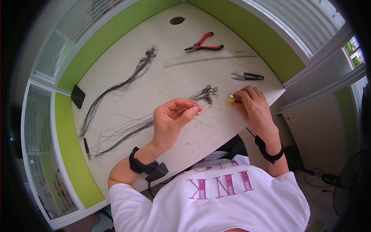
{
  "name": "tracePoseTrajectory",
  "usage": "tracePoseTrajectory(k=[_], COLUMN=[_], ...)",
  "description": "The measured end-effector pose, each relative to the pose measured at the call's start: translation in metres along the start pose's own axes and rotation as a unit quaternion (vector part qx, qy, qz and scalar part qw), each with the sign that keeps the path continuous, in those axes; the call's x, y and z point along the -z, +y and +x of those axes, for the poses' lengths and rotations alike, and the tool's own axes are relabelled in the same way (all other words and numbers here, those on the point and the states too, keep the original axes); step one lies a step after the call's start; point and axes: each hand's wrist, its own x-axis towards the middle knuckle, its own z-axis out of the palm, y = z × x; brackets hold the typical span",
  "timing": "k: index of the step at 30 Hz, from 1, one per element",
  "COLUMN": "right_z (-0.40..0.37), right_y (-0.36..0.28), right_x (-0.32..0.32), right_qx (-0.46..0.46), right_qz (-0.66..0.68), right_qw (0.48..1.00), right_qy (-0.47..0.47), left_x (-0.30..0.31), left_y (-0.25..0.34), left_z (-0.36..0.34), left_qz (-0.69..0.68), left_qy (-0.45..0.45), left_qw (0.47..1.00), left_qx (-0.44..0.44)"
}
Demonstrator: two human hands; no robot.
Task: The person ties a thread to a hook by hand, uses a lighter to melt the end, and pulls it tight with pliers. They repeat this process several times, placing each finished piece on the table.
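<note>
My left hand (170, 121) is closed in a pinch on a small dark fish hook (195, 104), and a thin line curves off from it in a loop. Beneath and behind that hand lies a bundle of hooks with dark lines (208, 92), its strands trailing to the left. My right hand (253, 106) rests at the table's right side, fingers wrapped round a small lighter (232, 99) with a yellow end and a metal top. Part of the lighter is hidden by the fingers.
Another bundle of hooked lines (131, 79) lies at the left. Red-handled pliers (203, 44), a clear ruler (208, 58) and thread snips (247, 76) lie toward the back. A phone-like black object (78, 96) and tweezers-like tool (86, 149) are at the left edge. Green partitions (255, 29) enclose the table.
</note>
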Motion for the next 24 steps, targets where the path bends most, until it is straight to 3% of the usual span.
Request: tracePoseTrajectory(k=[2, 3, 4, 5, 6, 7, 8, 10, 12, 14, 17, 24], right_z=[0.001, 0.004, 0.006, 0.006, 0.007, 0.008, 0.01, 0.014, 0.016, 0.019, 0.018, 0.016], right_y=[-0.003, -0.012, -0.022, -0.032, -0.042, -0.049, -0.051, -0.055, -0.063, -0.065, -0.061, -0.07], right_x=[0.001, 0.006, 0.01, 0.012, 0.014, 0.014, 0.011, 0.001, -0.007, -0.009, -0.012, -0.022], right_qx=[0.004, -0.05, -0.102, -0.104, -0.156, -0.201, -0.2, -0.184, -0.205, -0.249, -0.291, -0.339], right_qz=[0.001, 0.178, 0.349, 0.349, 0.52, 0.67, 0.67, 0.73, 0.723, 0.763, 0.715, 0.702], right_qw=[1.0, 0.982, 0.931, 0.93, 0.84, 0.715, 0.715, 0.653, 0.655, 0.592, 0.631, 0.625], right_qy=[0.012, 0.027, 0.04, 0.041, 0.027, 0.011, 0.012, -0.085, -0.075, -0.069, -0.072, -0.041], left_x=[0.0, 0.0, -0.001, -0.001, -0.001, -0.001, -0.002, -0.002, -0.003, -0.003, -0.003, -0.002], left_y=[0.001, 0.002, 0.002, 0.002, 0.001, 0.001, 0.002, 0.004, 0.006, 0.007, 0.007, 0.005], left_z=[0.0, -0.001, -0.001, -0.002, -0.002, -0.002, -0.002, -0.003, -0.003, -0.004, -0.004, -0.003], left_qz=[0.001, 0.01, 0.018, 0.018, 0.021, 0.025, 0.026, 0.026, 0.029, 0.029, 0.024, 0.042], left_qy=[0.0, 0.001, 0.002, 0.001, 0.003, 0.006, 0.006, 0.006, 0.008, 0.01, -0.001, -0.012], left_qw=[1.0, 1.0, 1.0, 1.0, 1.0, 1.0, 1.0, 0.999, 0.999, 0.999, 0.999, 0.998], left_qx=[0.0, -0.002, -0.005, -0.003, -0.009, -0.016, -0.017, -0.031, -0.034, -0.036, -0.032, -0.042])
